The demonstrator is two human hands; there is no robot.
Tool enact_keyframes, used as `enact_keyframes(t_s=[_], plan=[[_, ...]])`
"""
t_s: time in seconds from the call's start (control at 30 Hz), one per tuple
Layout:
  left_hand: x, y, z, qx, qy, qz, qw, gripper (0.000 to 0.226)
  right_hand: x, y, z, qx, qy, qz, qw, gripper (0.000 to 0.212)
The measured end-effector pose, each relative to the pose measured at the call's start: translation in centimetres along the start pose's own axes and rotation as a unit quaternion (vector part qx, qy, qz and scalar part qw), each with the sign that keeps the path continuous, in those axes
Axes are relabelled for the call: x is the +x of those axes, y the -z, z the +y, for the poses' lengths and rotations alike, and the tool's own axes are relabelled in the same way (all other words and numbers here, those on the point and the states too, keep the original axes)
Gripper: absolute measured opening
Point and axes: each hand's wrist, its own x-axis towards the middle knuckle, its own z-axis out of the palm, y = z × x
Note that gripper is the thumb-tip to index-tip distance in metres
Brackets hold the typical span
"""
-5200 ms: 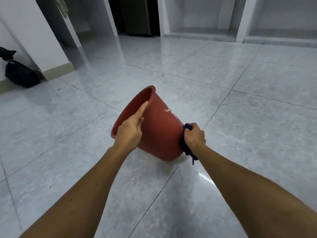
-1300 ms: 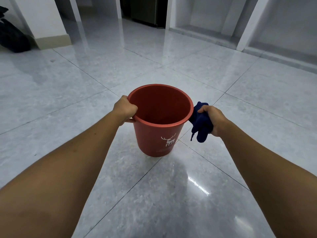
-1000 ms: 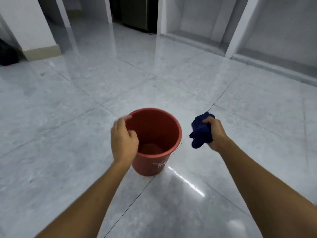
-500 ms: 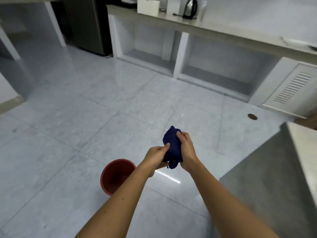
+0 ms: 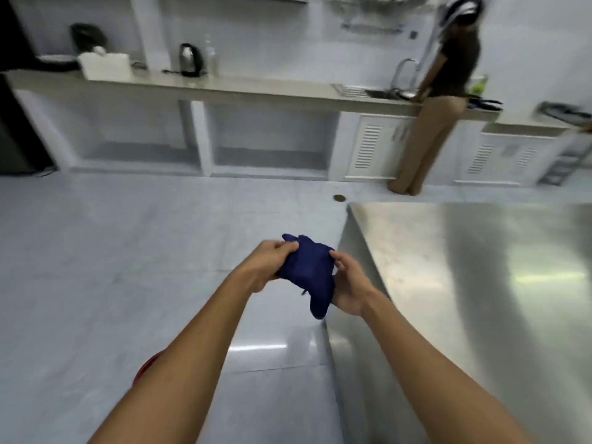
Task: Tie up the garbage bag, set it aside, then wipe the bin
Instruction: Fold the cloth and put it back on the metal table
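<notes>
A dark blue cloth [image 5: 307, 273] is bunched between both hands, held in the air above the floor. My left hand [image 5: 267, 262] grips its left side and my right hand [image 5: 347, 285] holds its right side from below. Only a thin red sliver of the bin's rim [image 5: 145, 368] shows on the floor, mostly hidden behind my left forearm. No garbage bag is in view.
A steel table [image 5: 464, 283] fills the right side, its corner close to my right hand. A long counter [image 5: 256, 88] with a kettle [image 5: 189, 63] and a sink runs along the back wall. A person [image 5: 439, 100] stands at the sink. A floor drain [image 5: 339, 197] lies ahead.
The view has lifted from the bin to the kitchen. The bin stands upright on the floor, released. My left hand has joined my right on the cloth, now spread a little wider.
</notes>
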Motion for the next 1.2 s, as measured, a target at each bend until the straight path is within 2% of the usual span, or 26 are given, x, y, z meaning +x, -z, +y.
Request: enact_keyframes(t_s=[0.13,0.23,0.27,0.37,0.43,0.5,0.57,0.63,0.7,0.73,0.77,0.8,0.83,0.87,0.9,0.93,0.97,1.07,1.13,1.2], plan=[[0.2,-7.9,2.2,0.015,-0.088,-0.041,0.995,0.017,-6.6,8.6,-1.7,-0.029,0.046,-0.003,0.999,0.033],[0.3,-13.3,1.9,0.018,-0.108,-0.056,0.992,0.008,-10.9,14.7,-3.4,-0.094,0.099,0.083,0.987,0.045],[0.3,-15.2,1.7,0.028,-0.117,-0.062,0.991,0.003,-12.1,16.7,-3.9,-0.105,0.117,0.107,0.982,0.044],[0.5,-20.8,0.3,0.035,-0.124,-0.103,0.986,0.008,-14.8,21.6,-4.4,-0.158,0.144,0.184,0.959,0.041],[1.0,-24.5,-1.0,0.048,-0.116,-0.14,0.982,0.015,-15.5,24.4,-3.9,-0.205,0.146,0.247,0.936,0.043],[1.9,-27.5,-2.5,0.06,-0.101,-0.176,0.977,0.032,-15.1,26.9,-2.9,-0.24,0.141,0.291,0.915,0.045],[3.3,-29.9,-4.3,0.139,-0.114,-0.186,0.966,0.049,-13.9,29.5,-1.6,-0.282,0.131,0.322,0.894,0.047],[4.7,-31.5,-6.5,0.283,-0.155,-0.162,0.933,0.054,-12.6,31.2,-0.2,-0.363,0.117,0.364,0.85,0.046],[5.3,-32.3,-8.1,0.354,-0.18,-0.124,0.909,0.049,-11.8,31.8,1.1,-0.455,0.087,0.402,0.79,0.04],[5.4,-32.6,-8.8,0.377,-0.191,-0.099,0.901,0.047,-11.6,31.9,1.7,-0.522,0.063,0.429,0.735,0.037],[5.5,-32.9,-9.5,0.41,-0.217,-0.07,0.883,0.047,-11.5,32.0,2.3,-0.602,0.053,0.447,0.66,0.037],[5.6,-33.1,-10.3,0.463,-0.261,-0.051,0.846,0.047,-11.3,32.1,2.8,-0.668,0.058,0.441,0.597,0.04],[5.6,-33.2,-10.9,0.521,-0.309,-0.051,0.794,0.048,-11.1,32.2,3.3,-0.712,0.075,0.412,0.563,0.046],[5.6,-33.1,-11.6,0.57,-0.336,-0.075,0.746,0.05,-10.9,32.2,3.8,-0.741,0.084,0.365,0.558,0.051],[5.6,-33.1,-12.1,0.599,-0.336,-0.11,0.718,0.053,-10.7,32.2,4.1,-0.75,0.073,0.319,0.575,0.057],[5.6,-32.9,-12.4,0.614,-0.314,-0.138,0.711,0.057,-10.4,32.3,4.2,-0.746,0.049,0.287,0.598,0.061],[5.6,-32.7,-12.6,0.621,-0.29,-0.155,0.712,0.06,-10.2,32.5,4.4,-0.744,0.024,0.271,0.611,0.064],[6.0,-32.4,-12.4,0.634,-0.286,-0.158,0.701,0.063,-9.7,32.6,3.4,-0.769,-0.013,0.273,0.578,0.062],[6.2,-31.1,-12.1,0.644,-0.284,-0.107,0.702,0.065,-8.4,31.1,1.9,-0.761,-0.023,0.305,0.572,0.058],[6.9,-28.2,-11.7,0.636,-0.23,-0.036,0.736,0.069,-6.4,28.4,0.2,-0.737,-0.012,0.334,0.587,0.055]])
